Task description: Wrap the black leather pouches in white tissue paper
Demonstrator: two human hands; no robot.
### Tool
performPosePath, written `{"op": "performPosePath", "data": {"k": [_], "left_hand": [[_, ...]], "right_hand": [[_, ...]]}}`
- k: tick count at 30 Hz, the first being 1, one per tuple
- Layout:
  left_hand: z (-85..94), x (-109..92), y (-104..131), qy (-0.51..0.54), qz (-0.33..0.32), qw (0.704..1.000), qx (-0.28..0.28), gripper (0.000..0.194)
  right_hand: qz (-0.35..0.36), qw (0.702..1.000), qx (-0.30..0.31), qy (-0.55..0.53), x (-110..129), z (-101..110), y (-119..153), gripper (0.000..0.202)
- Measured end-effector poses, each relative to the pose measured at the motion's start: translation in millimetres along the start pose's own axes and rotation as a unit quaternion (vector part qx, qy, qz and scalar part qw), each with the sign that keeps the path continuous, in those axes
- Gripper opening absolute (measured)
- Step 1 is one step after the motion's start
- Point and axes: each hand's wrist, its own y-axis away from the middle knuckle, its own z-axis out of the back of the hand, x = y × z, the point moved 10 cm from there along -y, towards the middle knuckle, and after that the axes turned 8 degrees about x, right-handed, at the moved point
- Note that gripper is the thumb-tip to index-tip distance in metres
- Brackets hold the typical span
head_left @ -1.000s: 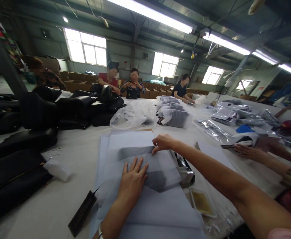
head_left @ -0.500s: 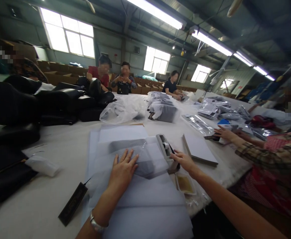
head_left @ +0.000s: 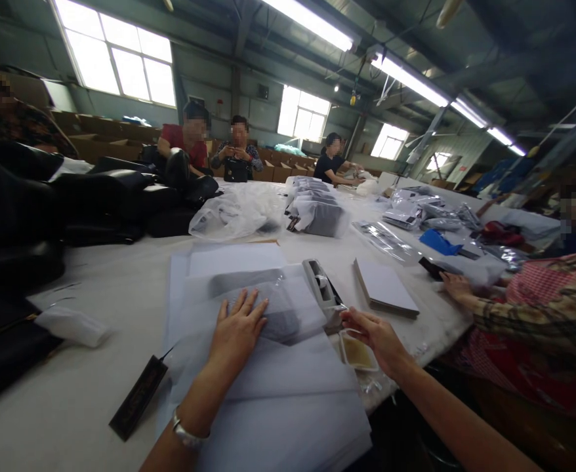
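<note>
My left hand (head_left: pixel 239 328) lies flat with fingers spread on translucent white paper (head_left: pixel 288 367), which covers a dark, flat item (head_left: pixel 278 321). A black tag (head_left: pixel 139 396) on a cord sticks out at the paper's left side. Just right of the paper, my right hand (head_left: pixel 374 337) is raised with thumb and fingertips pinched at the front end of a grey tape dispenser (head_left: pixel 320 285); what the fingertips hold is too small to make out. Below that hand is a small dish (head_left: pixel 357 353) with something yellowish in it.
Black bags (head_left: pixel 101 203) crowd the left. Wrapped items (head_left: pixel 317 210) stand in a row beyond the paper, beside clear plastic (head_left: pixel 241 213). A white stack (head_left: pixel 386 288) lies right; a co-worker's hand (head_left: pixel 458 288) is farther right. More people sit across the table.
My right hand has drawn back from the dispenser towards me, its fingers now pinched. My left hand stays on the paper. The co-worker at right has moved a dark item, uncovering more blue material.
</note>
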Motion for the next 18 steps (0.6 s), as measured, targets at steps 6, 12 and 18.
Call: {"op": "performPosePath", "data": {"k": [6, 12, 18], "left_hand": [[1.3, -0.3, 0.1, 0.001, -0.001, 1.0, 0.002, 0.04], [2.1, -0.3, -0.7, 0.006, -0.002, 1.0, 0.004, 0.041], [15.9, 8.6, -0.7, 0.058, 0.007, 0.998, -0.022, 0.054]], "right_hand": [[0.016, 0.988, 0.031, 0.154, -16.9, 3.3, -17.6, 0.046], [0.12, 0.929, 0.015, 0.35, 19.9, 27.5, -21.8, 0.023], [0.331, 0.689, 0.121, 0.633, 86.0, -22.9, 0.2, 0.025]]}}
